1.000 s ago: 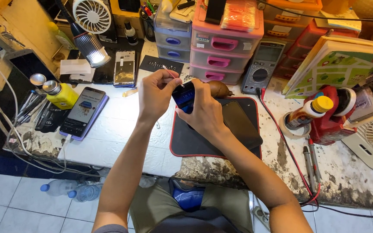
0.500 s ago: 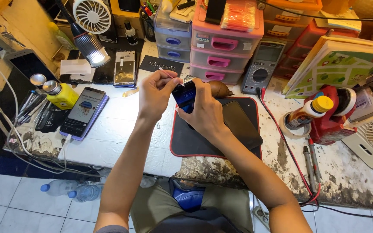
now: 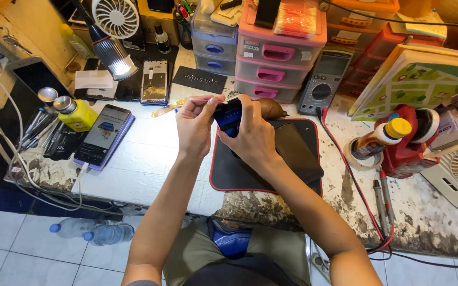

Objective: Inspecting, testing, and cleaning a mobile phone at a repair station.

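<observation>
Both my hands are raised over the black mat with a red edge. My right hand grips a small dark phone whose blue screen is lit. My left hand pinches the phone's left end, with a thin pink tool at its fingertips. A second dark phone lies flat on the mat to the right of my right wrist. A brown oval object sits just behind my right hand.
A purple-cased phone lies charging at the left beside a yellow bottle. A lamp shines down. Behind stand pink and grey drawer units, a multimeter with red leads, a glue bottle and an opened phone body.
</observation>
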